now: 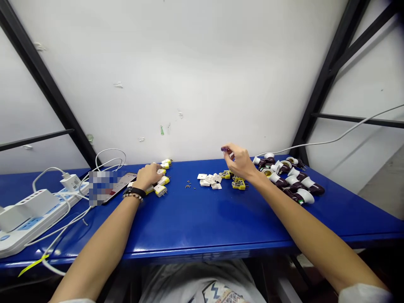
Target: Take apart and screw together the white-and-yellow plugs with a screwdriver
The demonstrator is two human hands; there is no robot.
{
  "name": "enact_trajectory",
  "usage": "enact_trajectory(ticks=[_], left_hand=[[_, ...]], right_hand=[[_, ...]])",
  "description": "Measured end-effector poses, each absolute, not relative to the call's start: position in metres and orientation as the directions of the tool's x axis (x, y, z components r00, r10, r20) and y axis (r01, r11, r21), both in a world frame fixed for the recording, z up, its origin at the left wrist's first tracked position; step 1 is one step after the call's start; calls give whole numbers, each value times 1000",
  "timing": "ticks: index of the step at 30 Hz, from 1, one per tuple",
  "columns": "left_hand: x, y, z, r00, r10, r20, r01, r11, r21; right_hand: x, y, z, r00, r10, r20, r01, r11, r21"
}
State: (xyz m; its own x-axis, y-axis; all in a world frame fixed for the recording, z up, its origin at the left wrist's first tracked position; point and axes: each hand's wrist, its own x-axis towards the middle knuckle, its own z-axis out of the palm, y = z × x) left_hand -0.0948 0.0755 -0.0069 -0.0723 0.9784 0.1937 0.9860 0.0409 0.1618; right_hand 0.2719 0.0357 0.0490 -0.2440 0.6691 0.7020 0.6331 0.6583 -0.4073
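Observation:
My left hand rests on the blue table, fingers curled over a cluster of white-and-yellow plugs; one plug seems to be under the fingertips. My right hand is raised a little above the table, pinching a small purple-handled tool that points left. Below that hand lie white plug covers and yellow plug bases. A few tiny screws lie between the two groups.
A pile of dark-brown and white lamp sockets sits at the right. A phone, a white power strip with a charger and cables sit at the left. Black frame struts rise on both sides.

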Motion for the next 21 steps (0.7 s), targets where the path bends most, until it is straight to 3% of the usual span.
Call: enact_trajectory(ticks=[4, 6, 8, 10, 15, 21], left_hand=[[-90, 71, 4, -59, 952, 300, 965, -22, 261], [-74, 64, 9, 9, 936, 352, 932, -136, 337], [-48, 51, 12, 208, 895, 394, 786, -393, 478], [-19, 36, 11, 423, 833, 357, 637, -554, 537], [28, 8, 3, 695, 677, 242, 483, -688, 541], [30, 2, -2, 726, 635, 263, 458, -732, 504]], right_hand=[[266, 32, 50, -145, 720, 679, 530, 636, -561], [262, 30, 51, -93, 761, 642, 416, 615, -670], [258, 28, 51, -79, 803, 591, 289, 586, -757], [252, 25, 50, -96, 834, 544, 189, 552, -812], [238, 14, 42, -234, 842, 486, 97, 517, -850], [224, 3, 28, -391, 805, 446, 186, 543, -819]])
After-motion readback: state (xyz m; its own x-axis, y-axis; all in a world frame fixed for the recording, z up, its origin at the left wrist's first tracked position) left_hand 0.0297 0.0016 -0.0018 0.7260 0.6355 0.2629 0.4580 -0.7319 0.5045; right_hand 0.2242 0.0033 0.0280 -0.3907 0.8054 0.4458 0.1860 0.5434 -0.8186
